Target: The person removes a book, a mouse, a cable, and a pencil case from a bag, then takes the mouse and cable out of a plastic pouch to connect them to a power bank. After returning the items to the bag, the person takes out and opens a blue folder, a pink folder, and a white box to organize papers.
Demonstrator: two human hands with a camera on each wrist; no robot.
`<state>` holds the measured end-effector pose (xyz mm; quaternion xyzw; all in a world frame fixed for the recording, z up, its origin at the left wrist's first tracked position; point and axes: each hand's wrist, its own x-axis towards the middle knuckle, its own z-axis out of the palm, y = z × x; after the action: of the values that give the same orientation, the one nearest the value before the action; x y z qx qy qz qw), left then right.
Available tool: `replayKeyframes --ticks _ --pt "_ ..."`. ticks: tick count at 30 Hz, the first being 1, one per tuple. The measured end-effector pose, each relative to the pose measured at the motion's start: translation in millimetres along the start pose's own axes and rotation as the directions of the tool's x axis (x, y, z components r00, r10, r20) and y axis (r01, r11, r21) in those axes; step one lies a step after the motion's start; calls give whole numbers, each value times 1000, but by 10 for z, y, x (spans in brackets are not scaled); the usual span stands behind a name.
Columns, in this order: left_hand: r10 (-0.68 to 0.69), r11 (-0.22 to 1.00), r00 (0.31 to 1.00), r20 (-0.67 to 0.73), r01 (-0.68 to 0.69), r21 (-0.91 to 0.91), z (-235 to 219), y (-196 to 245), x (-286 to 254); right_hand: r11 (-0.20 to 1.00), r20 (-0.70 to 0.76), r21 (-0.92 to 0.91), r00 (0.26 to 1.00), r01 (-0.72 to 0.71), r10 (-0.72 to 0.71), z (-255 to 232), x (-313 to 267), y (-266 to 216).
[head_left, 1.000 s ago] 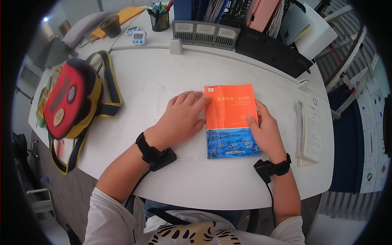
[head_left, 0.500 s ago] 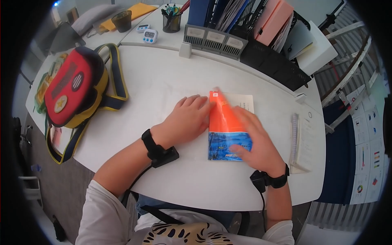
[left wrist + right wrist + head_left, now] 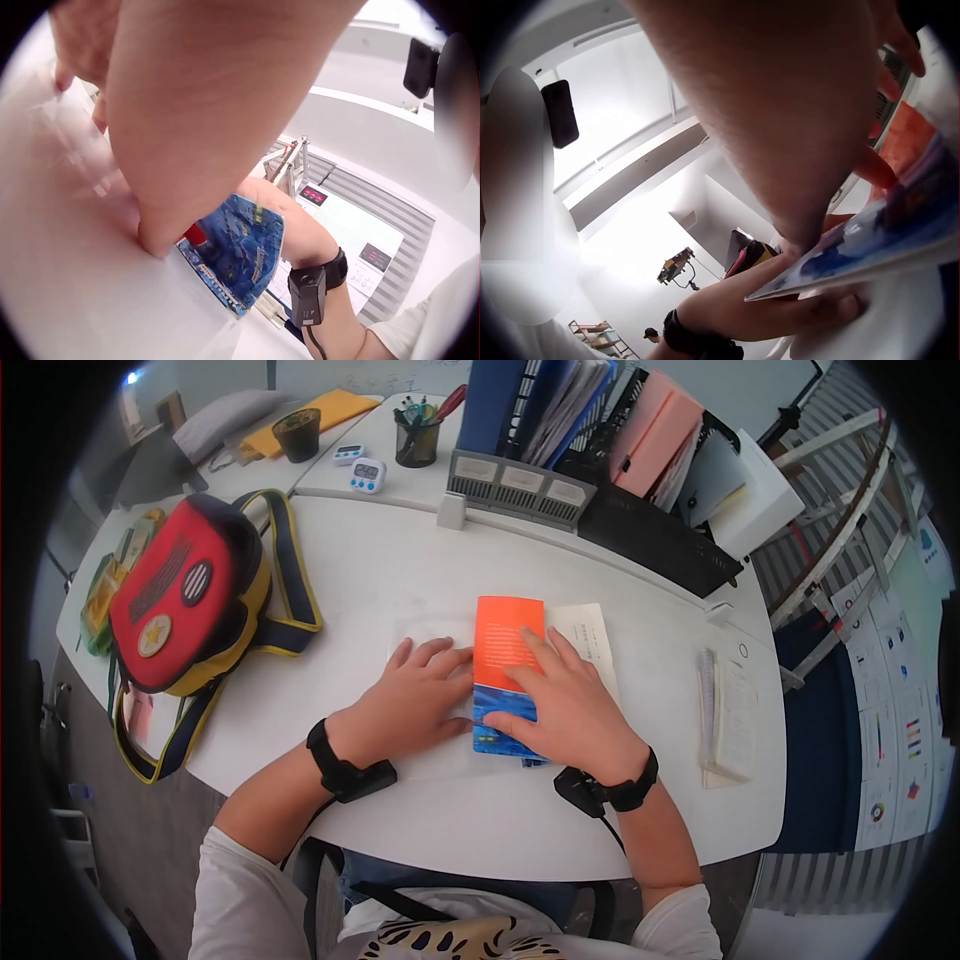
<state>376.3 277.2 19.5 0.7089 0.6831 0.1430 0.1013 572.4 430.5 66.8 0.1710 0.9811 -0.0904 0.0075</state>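
White desk (image 3: 400, 560) w/ red bag (image 3: 185, 600), file racks (image 3: 600, 470) behind.

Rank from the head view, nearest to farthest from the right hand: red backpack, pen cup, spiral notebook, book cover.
1. Book cover: under the right hand, touching it.
2. Spiral notebook: to the right, at the desk edge.
3. Pen cup: far side of the desk, up left.
4. Red backpack: far left, beyond the left hand.

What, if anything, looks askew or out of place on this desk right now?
Only the book: its orange and blue cover stands half turned, not flat, with the right hand on it and the left hand flat on the desk beside it. The red bag hangs partly over the desk's left edge. Nothing looks spilled or damaged.
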Motion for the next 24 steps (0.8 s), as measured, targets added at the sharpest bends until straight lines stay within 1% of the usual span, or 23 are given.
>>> replayKeyframes --ticks 1,3,4,6,8,9,11,13,15,17,19,21,22,24 --pt "-1 1000 1000 -14 1 -9 8 9 8 1000 4 -1 1000 7 -7 39 32 -3" --pt "-3 1000 1000 -26 2 -19 20 7 22 988 -89 118 992 102 -92 137 65 -5" --pt "5 1000 999 -35 -4 7 27 -3 24 987 -85 121 992 104 -95 128 59 -46" --pt "4 1000 999 -42 -3 26 49 -6 12 989 -27 120 996 90 -87 85 32 -137" --pt "28 999 995 -94 -26 20 52 -1 1 988 -11 134 997 78 -77 111 29 -116" --pt "24 1000 995 -94 -23 17 57 -4 0 988 0 145 998 62 -63 118 30 -106" --pt "52 998 990 -133 -48 33 63 -10 3 991 5 124 999 50 -51 127 44 -99" --pt "44 999 991 -128 -42 13 35 -3 7 994 14 108 999 33 -35 133 53 -75" --pt "39 999 992 -118 -40 -5 16 17 8 997 1 66 999 47 -47 115 61 -37" --pt "27 999 991 -133 -33 -39 3 31 17 998 2 62 999 33 -33 99 46 -45" --pt "38 999 991 -127 -41 -19 7 26 15 998 2 56 1000 19 -19 91 44 -37" --pt "48 999 991 -122 -49 -1 14 23 13 992 36 123 999 22 -26 84 40 -9" --pt "53 999 989 -136 -54 -3 17 22 13 992 37 125 999 19 -24 77 32 -14" --pt "62 998 987 -147 -63 -3 8 34 18 997 90 81 996 1 -8 73 22 -38"
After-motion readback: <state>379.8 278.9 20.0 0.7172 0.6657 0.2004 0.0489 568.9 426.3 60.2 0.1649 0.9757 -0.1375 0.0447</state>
